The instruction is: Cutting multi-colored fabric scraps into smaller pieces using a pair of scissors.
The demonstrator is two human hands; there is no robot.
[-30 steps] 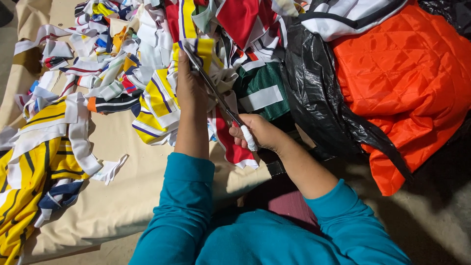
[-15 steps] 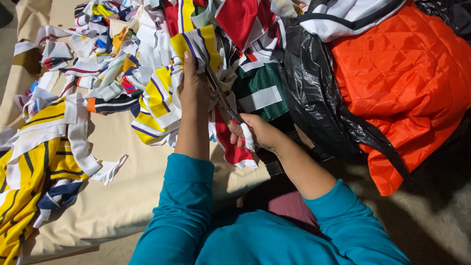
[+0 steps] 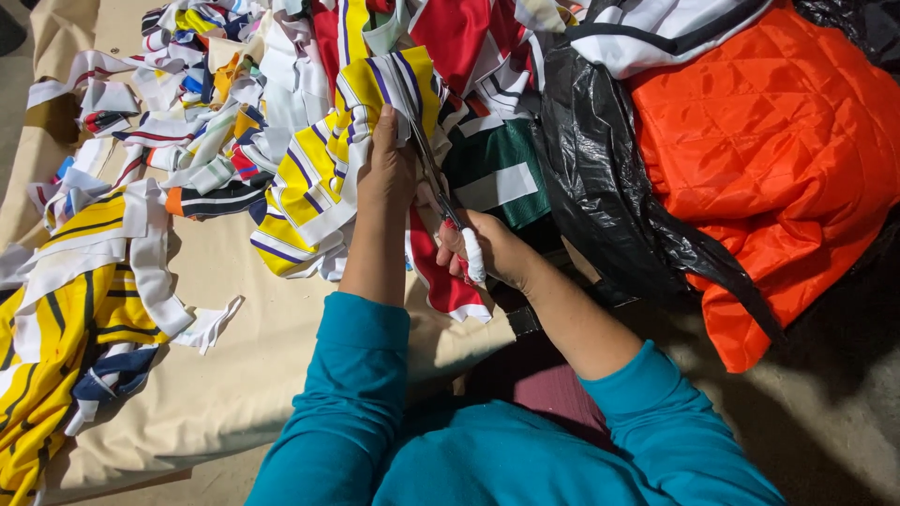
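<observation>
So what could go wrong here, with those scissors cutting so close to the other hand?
The left hand pinches the yellow striped fabric right beside the scissors, so its fingers could be nicked. The right hand cuts over a heaped pile of scraps, so the blades may catch a stray layer underneath.

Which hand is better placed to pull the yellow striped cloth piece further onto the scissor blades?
Probably the left hand: it already grips the yellow cloth piece with white and purple stripes beside the blades. The right hand is occupied, closed around the metal scissors.
</observation>
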